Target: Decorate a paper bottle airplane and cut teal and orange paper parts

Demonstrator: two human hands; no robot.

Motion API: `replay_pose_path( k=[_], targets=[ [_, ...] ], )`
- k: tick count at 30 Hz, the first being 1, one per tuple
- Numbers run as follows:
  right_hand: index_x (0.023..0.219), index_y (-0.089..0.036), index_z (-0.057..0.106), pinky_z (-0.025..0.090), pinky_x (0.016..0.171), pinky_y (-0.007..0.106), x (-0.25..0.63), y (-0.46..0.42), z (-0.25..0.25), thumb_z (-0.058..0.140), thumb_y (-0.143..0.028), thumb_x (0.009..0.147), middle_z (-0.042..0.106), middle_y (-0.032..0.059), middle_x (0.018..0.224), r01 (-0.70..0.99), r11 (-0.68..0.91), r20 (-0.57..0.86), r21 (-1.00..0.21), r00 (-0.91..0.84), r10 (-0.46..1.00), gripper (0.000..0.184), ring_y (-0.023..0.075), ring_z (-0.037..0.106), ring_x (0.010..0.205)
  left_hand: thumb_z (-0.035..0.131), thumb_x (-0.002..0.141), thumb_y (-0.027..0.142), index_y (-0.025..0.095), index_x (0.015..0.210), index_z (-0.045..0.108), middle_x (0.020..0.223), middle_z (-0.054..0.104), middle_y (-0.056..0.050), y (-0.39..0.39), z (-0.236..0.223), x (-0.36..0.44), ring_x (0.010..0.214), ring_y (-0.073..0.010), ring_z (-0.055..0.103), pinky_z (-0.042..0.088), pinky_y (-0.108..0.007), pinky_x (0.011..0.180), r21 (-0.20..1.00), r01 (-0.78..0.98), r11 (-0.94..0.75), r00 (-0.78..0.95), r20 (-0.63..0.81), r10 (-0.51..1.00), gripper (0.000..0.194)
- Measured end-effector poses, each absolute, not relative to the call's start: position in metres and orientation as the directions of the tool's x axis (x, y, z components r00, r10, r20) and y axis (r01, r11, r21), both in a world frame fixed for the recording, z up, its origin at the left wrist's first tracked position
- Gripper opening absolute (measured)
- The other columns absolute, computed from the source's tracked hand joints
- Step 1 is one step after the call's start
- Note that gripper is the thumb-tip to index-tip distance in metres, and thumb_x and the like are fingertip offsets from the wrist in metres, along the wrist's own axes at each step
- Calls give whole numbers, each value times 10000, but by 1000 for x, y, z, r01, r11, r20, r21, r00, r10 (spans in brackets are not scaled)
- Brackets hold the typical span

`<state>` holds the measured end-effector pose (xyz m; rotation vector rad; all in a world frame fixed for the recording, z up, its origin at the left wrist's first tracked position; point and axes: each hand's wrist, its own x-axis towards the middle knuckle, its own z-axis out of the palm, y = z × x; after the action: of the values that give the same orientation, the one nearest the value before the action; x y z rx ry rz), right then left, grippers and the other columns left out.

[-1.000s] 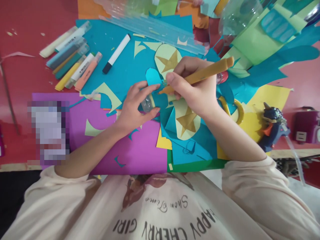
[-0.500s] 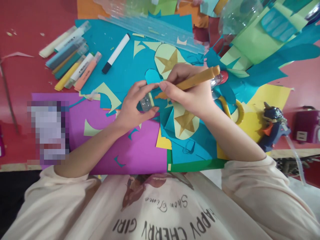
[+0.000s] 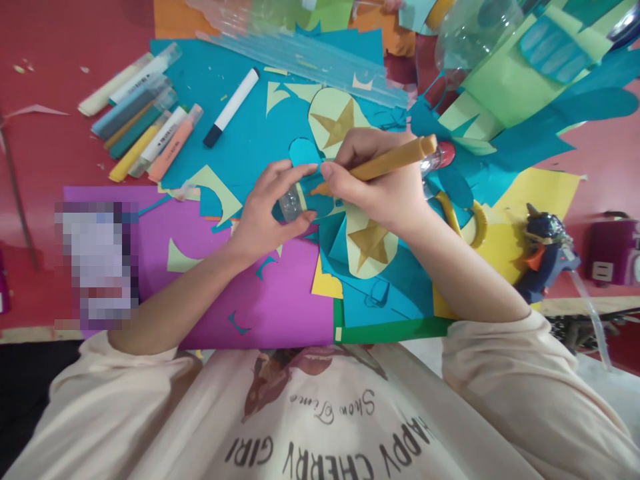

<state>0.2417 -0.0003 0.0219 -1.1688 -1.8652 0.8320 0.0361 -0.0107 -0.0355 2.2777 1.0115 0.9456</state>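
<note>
My left hand point(image 3: 273, 210) is closed round a clear plastic bottle point(image 3: 290, 204), gripping its end between thumb and fingers. The bottle lies on its side, wrapped in blue paper, with its red cap point(image 3: 445, 154) at the right. In my right hand point(image 3: 380, 180) is a mustard-yellow marker point(image 3: 395, 159), its tip down at the blue wrap beside my left fingers. Pale-green rounded paper pieces with gold stars, one above point(image 3: 336, 123) and one below point(image 3: 373, 247), stick out from the bottle. My right hand hides most of the bottle's middle.
Several markers point(image 3: 150, 120) lie at the upper left, with a black-and-white marker point(image 3: 233, 107) apart. Yellow-handled scissors point(image 3: 480, 223) and a glue gun point(image 3: 547, 257) lie at the right. Clear plastic strips point(image 3: 325, 57) and a green-papered bottle point(image 3: 505, 80) are at the back. A blurred-out phone-like object point(image 3: 100, 260) lies left.
The marker tip has shifted very slightly left along the blue wrap. Both hands keep their hold, and the surroundings look the same.
</note>
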Motion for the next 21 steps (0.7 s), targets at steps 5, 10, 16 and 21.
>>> replay_pose_path(
  k=[5,10,16,21],
  targets=[
    [607,-218,452,508,575,271,241,0,25,667,-405,880,439,-44,557,411,388,297,-825,-271,916,395,94,476,564,541,903,626,308,1351,511,1298,620,-72,-11,-33,36,1247,-254,583,522,-421,999,644,448,-620,486,407,773,550],
    [599,-215,448,509,585,271,242,0,23,673,-409,865,443,-46,555,399,368,300,-840,-225,927,399,100,515,590,559,918,540,284,1367,513,1327,600,-84,-13,-29,36,1274,-273,554,487,-428,1046,667,466,-581,494,348,797,519],
    [609,-215,426,464,549,259,245,3,18,637,-458,873,385,-40,553,410,371,327,-833,-175,929,417,107,524,610,576,900,552,302,1367,520,1336,597,-77,-14,-28,36,1269,-284,551,464,-452,1069,674,513,-532,476,292,829,532],
    [607,-216,395,442,538,261,244,1,23,582,-456,902,377,-38,550,424,376,338,-824,-164,927,424,100,500,578,551,906,569,294,1370,525,1337,603,-76,-13,-27,35,1273,-277,548,458,-446,1077,669,515,-536,488,285,825,540]
  ],
)
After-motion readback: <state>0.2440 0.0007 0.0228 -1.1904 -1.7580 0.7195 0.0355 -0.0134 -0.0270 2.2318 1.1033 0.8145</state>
